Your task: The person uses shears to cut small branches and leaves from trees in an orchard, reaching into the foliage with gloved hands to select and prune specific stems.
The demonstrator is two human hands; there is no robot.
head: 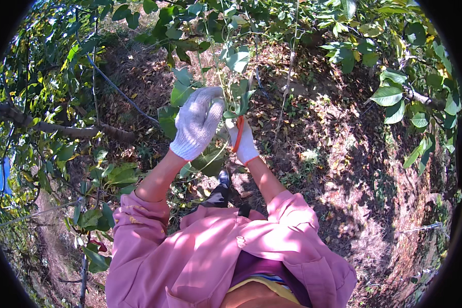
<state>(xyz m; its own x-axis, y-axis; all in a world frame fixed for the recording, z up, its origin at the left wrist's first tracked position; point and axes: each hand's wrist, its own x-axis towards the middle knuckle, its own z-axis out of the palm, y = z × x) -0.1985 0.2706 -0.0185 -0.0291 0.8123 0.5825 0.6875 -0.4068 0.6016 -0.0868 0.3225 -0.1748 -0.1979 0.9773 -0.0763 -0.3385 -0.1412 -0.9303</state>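
Note:
My left hand [199, 121], in a white knitted glove, has its fingers bent around the thin stems of a leafy green vine [218, 69]. The vine hangs from the foliage above, and the fingertips' hold is partly hidden. To the right and slightly lower, my right hand [246, 144] wears a matching glove. It grips a cutting tool with orange handles [238, 134], probably scissors or shears. The tool's narrow tip points up beside the vine, partly covered by leaves. Broad green leaves [210, 159] hang below and between the hands.
A thick tree branch [73, 131] reaches in from the left, near a blue cord [115, 86]. Another leafy branch [419, 96] juts in at right. Dry leaves and grass cover the sloping ground [331, 154]. A dark shoe [223, 178] shows below my hands.

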